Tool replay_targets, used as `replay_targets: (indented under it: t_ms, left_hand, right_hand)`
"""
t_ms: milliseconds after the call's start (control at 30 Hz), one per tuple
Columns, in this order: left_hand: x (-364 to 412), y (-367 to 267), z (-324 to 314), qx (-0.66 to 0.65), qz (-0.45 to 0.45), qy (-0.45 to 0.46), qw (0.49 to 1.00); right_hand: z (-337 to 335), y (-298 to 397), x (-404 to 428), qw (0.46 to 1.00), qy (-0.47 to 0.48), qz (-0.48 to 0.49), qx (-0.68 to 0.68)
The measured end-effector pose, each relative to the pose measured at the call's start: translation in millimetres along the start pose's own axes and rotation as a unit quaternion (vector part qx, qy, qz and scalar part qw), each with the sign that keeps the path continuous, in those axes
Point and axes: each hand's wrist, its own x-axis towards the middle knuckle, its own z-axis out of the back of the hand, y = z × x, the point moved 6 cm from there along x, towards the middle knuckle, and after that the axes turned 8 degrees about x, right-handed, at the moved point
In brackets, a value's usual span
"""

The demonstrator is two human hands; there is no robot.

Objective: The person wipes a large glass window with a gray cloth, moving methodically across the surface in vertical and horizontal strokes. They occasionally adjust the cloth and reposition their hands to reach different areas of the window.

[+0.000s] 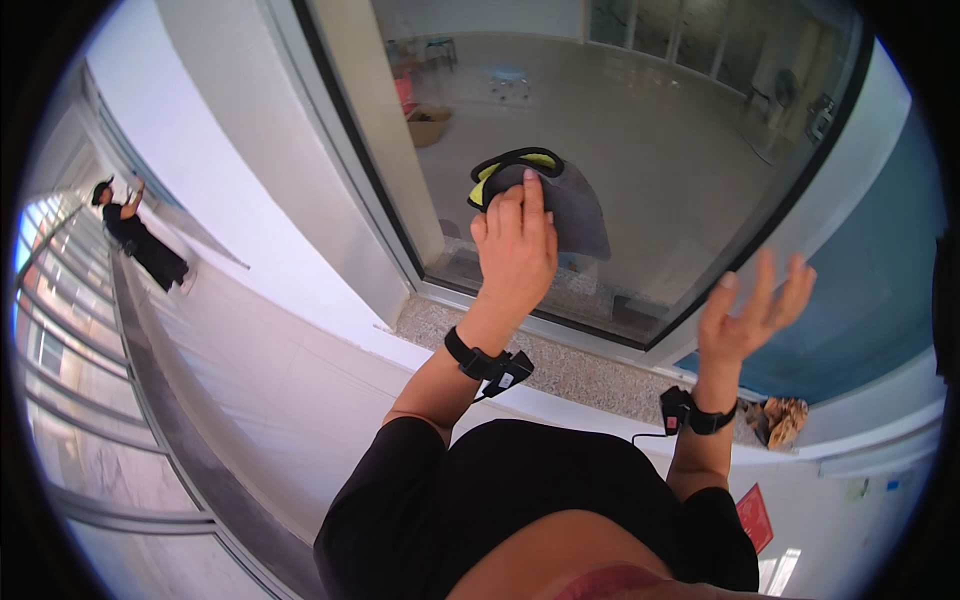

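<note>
My left hand (517,244) presses a folded grey and yellow-green microfibre cloth (577,202) with black edging flat against a window pane (660,150). The fingers lie spread over the cloth's upper part, and one folded end shows its yellow-green side. Off to the right, my right hand (754,315) is raised with its fingers apart and nothing in it, near the lower right corner of the window frame (649,346). Each wrist wears a black strap with a small device.
A speckled stone sill (577,367) runs below the window, with a crumpled brown item (784,420) at its right end. Blue-tinted glass (862,292) is on the right. Down the corridor at left, a person in black (135,225) stands by another window, opposite a metal railing (97,412).
</note>
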Motion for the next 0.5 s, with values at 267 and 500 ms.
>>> replay_targets:
  t_ms: [267,500]
  left_hand:
    - [-6,-16,-39,-0.12,0.016,-0.073,0.99]
    - [59,-13,-21,-0.026,-0.115,-0.117,0.986]
  right_hand:
    - [-23,-69,-16,0.997,0.01,-0.074,0.03]
    - [-28,-75,-23,0.999,-0.003,-0.047,-0.025]
